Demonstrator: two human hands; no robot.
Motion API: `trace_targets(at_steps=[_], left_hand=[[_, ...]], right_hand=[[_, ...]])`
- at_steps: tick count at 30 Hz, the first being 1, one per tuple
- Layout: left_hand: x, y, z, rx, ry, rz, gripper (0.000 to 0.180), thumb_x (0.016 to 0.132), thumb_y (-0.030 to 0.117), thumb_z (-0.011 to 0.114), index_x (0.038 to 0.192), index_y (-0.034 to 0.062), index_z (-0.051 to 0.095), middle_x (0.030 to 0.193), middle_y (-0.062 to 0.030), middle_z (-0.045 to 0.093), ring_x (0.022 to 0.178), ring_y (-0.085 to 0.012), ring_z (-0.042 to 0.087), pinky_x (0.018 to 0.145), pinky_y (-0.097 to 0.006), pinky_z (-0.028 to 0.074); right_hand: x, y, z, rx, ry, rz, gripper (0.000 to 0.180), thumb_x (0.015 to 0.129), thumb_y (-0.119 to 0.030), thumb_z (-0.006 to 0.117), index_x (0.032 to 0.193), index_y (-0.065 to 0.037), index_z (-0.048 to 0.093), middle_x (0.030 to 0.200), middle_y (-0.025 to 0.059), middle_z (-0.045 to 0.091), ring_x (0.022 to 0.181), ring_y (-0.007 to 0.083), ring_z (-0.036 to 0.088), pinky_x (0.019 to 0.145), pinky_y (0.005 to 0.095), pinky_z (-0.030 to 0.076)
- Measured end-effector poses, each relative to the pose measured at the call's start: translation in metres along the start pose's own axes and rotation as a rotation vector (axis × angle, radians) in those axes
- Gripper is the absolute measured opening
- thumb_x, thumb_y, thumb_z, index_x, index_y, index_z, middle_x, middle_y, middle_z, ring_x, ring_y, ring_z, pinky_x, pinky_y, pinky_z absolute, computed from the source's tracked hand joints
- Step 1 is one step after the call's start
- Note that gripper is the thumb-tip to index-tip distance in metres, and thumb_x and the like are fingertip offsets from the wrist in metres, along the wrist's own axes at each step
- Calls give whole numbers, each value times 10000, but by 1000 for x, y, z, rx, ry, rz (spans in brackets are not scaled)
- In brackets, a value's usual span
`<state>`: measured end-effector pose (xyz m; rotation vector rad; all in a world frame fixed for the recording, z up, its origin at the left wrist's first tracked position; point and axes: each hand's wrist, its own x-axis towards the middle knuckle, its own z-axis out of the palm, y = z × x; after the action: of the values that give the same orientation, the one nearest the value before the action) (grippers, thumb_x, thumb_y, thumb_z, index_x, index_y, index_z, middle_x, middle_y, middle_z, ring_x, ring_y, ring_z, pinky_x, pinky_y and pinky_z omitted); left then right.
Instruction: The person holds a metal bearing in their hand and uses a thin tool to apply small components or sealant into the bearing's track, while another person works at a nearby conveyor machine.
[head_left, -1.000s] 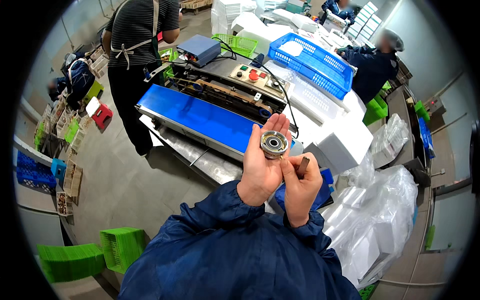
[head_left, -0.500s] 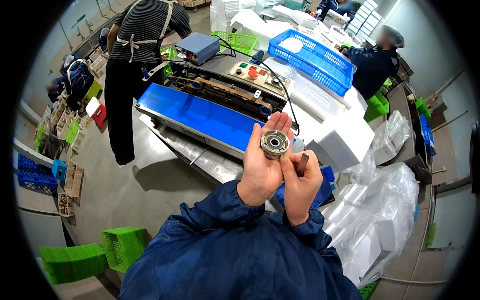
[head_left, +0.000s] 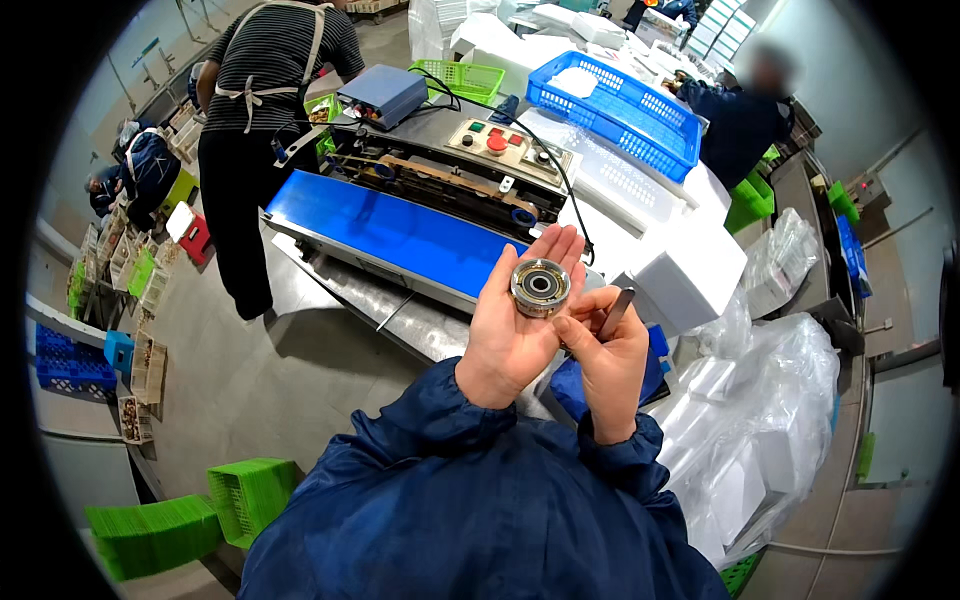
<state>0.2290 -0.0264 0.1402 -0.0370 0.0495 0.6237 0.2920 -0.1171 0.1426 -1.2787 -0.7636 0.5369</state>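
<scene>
My left hand [head_left: 507, 345] is palm up, fingers stretched out, bearing a round metal wheel like a bearing [head_left: 541, 287]. The wheel has a dark centre, a silver rim and gold-coloured bits round its edge. Just right of it, my right hand [head_left: 612, 362] is closed on a short dark metal strip [head_left: 617, 311], whose upper end sticks out above the fingers. Its thumb and fingertip come close to the wheel's lower right edge; whether they touch it I cannot tell. Behind my hands stands a machine with a blue conveyor belt [head_left: 390, 228].
Behind the belt are a control panel [head_left: 510, 145] with a red button and a blue-grey box [head_left: 382, 97]. A blue crate [head_left: 615, 120] and white foam boxes [head_left: 690, 278] stand right. Plastic-wrapped foam [head_left: 745, 430] lies nearer. A person in stripes [head_left: 285, 75] stands behind the machine's left end.
Both hands have shifted slightly left with the wheel. The wheel now faces up a little more squarely, and the strip in my right hand has tilted and shows more of its length.
</scene>
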Motion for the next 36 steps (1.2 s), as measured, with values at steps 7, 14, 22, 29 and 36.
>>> trace_targets(at_steps=[7, 14, 22, 29, 36], left_hand=[[-2, 0, 3, 20, -20, -30, 515, 1012, 327, 221, 1387, -22, 272, 1424, -158, 342, 1354, -251, 292, 1122, -376, 270], [-7, -2, 7, 102, -18, -24, 519, 1012, 328, 222, 1388, -26, 269, 1429, -162, 328, 1360, -256, 275, 1134, -366, 250], [-10, -1, 6, 92, -31, -27, 517, 1012, 320, 223, 1388, -32, 267, 1429, -164, 326, 1359, -258, 275, 1138, -370, 242], [-11, 0, 9, -19, 44, -78, 511, 1013, 316, 218, 1377, -35, 290, 1410, -161, 362, 1349, -255, 296, 1127, -382, 261], [-12, 1, 9, 69, 24, -95, 511, 1013, 321, 210, 1379, -26, 292, 1408, -155, 364, 1351, -262, 294, 1112, -400, 287]], right_hand=[[3, -2, -6, -28, -28, 1, 193, 739, 16, 713, 863, -4, 566, 643, -50, 461, 526, 1, 340, 478, 170, 291], [4, -5, -7, -48, -42, -5, 179, 743, 16, 720, 833, -1, 566, 666, -33, 494, 557, 11, 406, 506, 174, 348], [4, -7, -8, -88, -63, -42, 167, 750, 10, 720, 817, 3, 568, 673, -26, 491, 585, 25, 437, 527, 185, 388], [4, -15, -15, 62, -119, 87, 181, 800, 1, 683, 925, 18, 553, 761, 3, 587, 620, 19, 470, 582, 164, 389], [6, -7, -12, -104, -80, -48, 227, 728, -6, 734, 893, -17, 578, 629, -44, 465, 533, 6, 304, 474, 183, 251]])
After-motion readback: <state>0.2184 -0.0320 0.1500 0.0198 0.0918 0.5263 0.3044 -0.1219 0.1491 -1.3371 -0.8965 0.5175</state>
